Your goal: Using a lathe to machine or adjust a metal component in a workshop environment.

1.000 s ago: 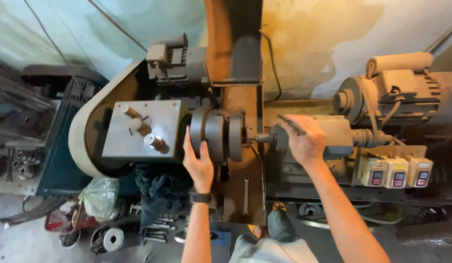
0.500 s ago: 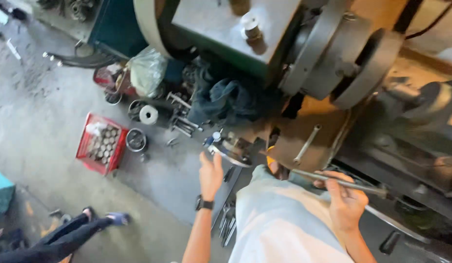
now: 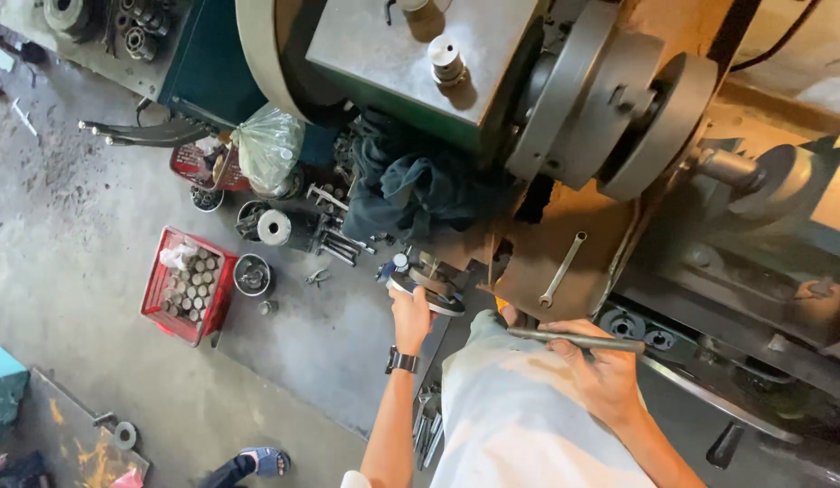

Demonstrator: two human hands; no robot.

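The right hand (image 3: 601,375) is closed around a long steel rod (image 3: 578,340), fingers wrapped over its right-of-middle part. The rod's long axis runs nearly level, left to right, its free end sticking out to the left toward the person's light trousers (image 3: 519,416) and its other end pointing at the lower edge of the lathe (image 3: 547,117). A wrench (image 3: 562,269) lies on the rusty tray of the lathe just above the rod, tilted, well clear of the hand.

The left hand (image 3: 411,312) reaches down and forward, fingers curled onto a caliper-like measuring tool (image 3: 426,291) with a blue-grey body; it appears to grip it, though the fingertips are hidden. That tool sits just beyond the hand, toward the lathe's foot, lying slantwise from upper left to lower right. A black watch (image 3: 401,361) bands the wrist. On the floor (image 3: 76,271) to the left, well apart, stands a red crate (image 3: 187,286) of metal cylinders.
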